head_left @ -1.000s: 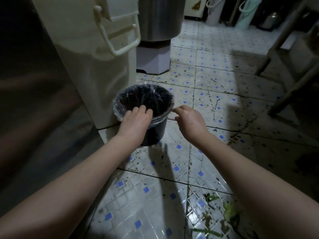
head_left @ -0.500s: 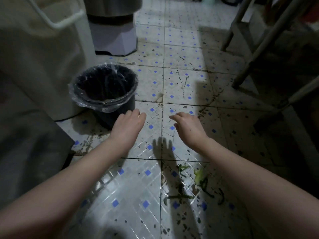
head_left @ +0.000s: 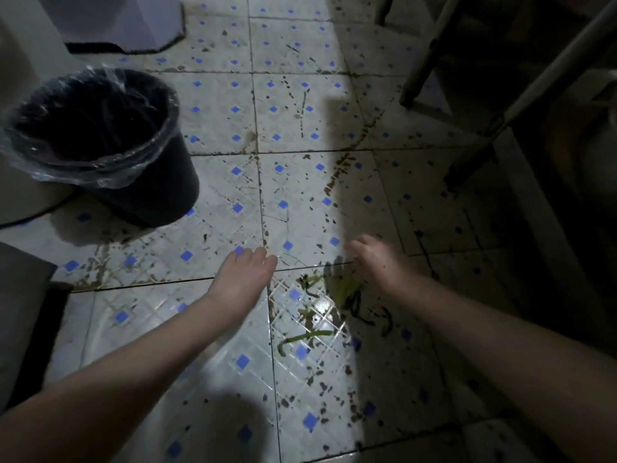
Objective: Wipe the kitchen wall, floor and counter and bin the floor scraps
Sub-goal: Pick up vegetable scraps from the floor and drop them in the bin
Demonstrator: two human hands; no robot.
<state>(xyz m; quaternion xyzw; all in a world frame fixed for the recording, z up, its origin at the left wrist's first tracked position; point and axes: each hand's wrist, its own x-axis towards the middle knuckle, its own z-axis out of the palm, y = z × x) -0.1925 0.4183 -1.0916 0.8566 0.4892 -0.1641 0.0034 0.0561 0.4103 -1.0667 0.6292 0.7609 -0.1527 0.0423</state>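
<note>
Gone from the rim of the black round plastic bin (head_left: 157,195) with its clear liner, where placed a second ago; brought down instead over the white floor tiles with small blue diamonds (head_left: 233,128). Left hand (head_left: 243,275): flat, palm down, fingers straight and close together, empty, just left of the scraps. Right hand (head_left: 377,262): in shadow, fingers loosely bent and a little apart, nothing seen in them, at the far edge of the limp green vegetable scraps (head_left: 334,295); touching them or not, cannot tell. Scraps strewn on one tile, between and just nearer than the two hands, well apart from the bin. Probably done with the bin, then, and turning to gathering; no scrap lifted yet, and dark specks and streaks all over the tiles left for wiping. Open tile from scraps up and left to the bin mouth, nothing lying across that path. Bin itself tight against a cream container (head_left: 20,78), with a pale appliance base (head_left: 127,28) beyond. On the right, slanted grey metal legs (head_left: 424,61) and deep shadow, less room there. At lower left, a dark cabinet corner (head_left: 26,312) close beside the left forearm: worth minding on the swing toward the bin.
</note>
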